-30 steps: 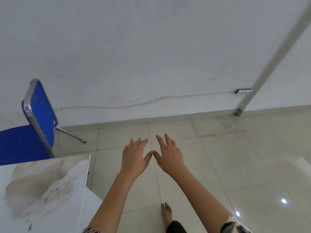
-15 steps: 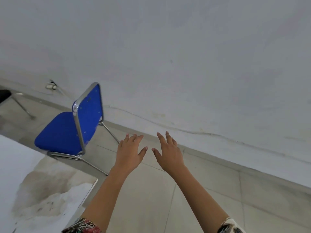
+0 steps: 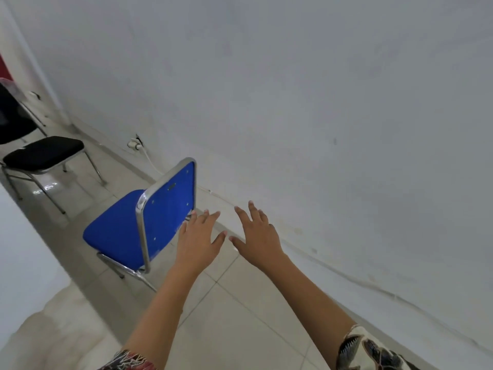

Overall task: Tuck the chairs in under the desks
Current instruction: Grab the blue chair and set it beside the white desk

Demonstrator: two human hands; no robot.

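A blue chair (image 3: pixel 160 217) with a chrome frame stands on the tiled floor, its backrest toward me and its seat facing the white desk (image 3: pixel 34 276) at the lower left. My left hand (image 3: pixel 198 239) is stretched out with fingers spread, overlapping the right edge of the backrest; whether it touches is unclear. My right hand (image 3: pixel 257 235) is held open just to the right, over the floor by the wall. Both hands hold nothing. A black chair (image 3: pixel 44 153) stands farther back at the left.
A white wall (image 3: pixel 320 102) runs close along the right, with a cable (image 3: pixel 346 276) at its foot and a plug socket (image 3: pixel 134 144) behind the blue chair. Pale floor tiles (image 3: pixel 226 324) lie between the desk and the wall.
The view has swung left, bringing the blue chair toward the middle and the black chair into sight. My hands have come up to the chair's backrest, fingers still spread.
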